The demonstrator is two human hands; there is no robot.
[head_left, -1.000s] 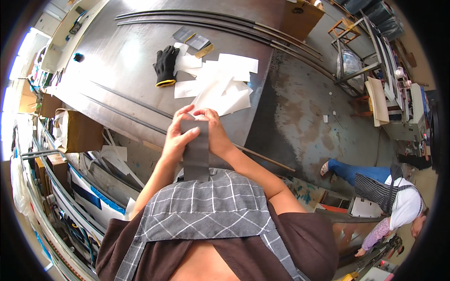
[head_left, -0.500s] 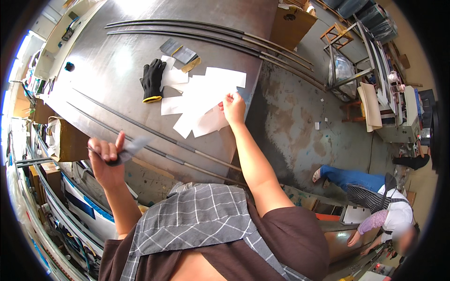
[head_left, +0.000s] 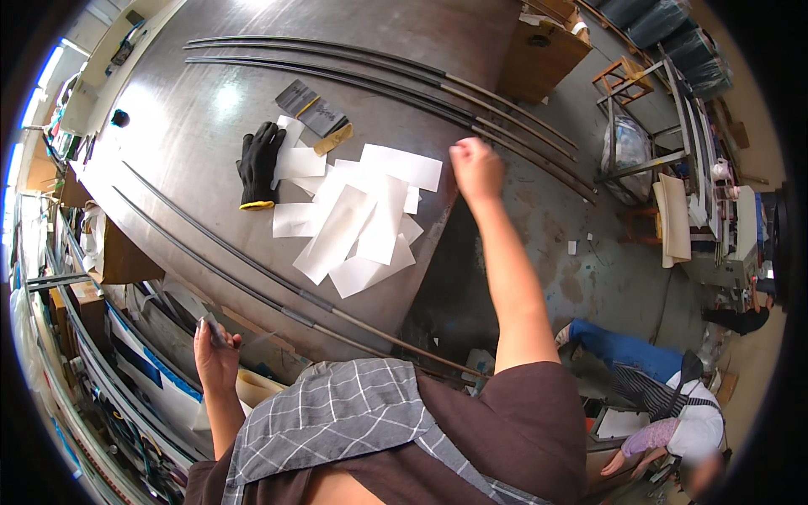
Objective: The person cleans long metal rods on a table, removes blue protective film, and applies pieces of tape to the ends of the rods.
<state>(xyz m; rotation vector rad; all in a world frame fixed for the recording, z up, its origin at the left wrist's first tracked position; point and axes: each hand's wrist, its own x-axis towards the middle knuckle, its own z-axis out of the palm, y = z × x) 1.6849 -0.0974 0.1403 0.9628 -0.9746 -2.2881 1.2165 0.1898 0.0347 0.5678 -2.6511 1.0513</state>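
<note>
My left hand (head_left: 217,352) is raised off the table's near edge at the left. Its fingers are closed on a thin dark grey strip (head_left: 218,333), whose kind I cannot make out. Out over the table's right edge, my right hand (head_left: 477,171) is closed and a little blurred; whatever may be in it is hidden. Left of it, several loose white paper pieces (head_left: 383,223) overlap on the metal table (head_left: 194,168). Beside them are a black knit glove (head_left: 259,164) with a yellow cuff and a banded bundle of dark grey strips (head_left: 311,108) with a tan end.
Long dark rods (head_left: 337,67) cross the far side of the table and stick out past its right edge. More rods (head_left: 236,252) lie along the near side. A cardboard box (head_left: 545,59) stands at the back right. Another person (head_left: 665,391) is at work at lower right.
My right hand has left the papers and moved right and up, past the table edge. My left hand has dropped nearer my body with the grey strip. Papers appear spread differently.
</note>
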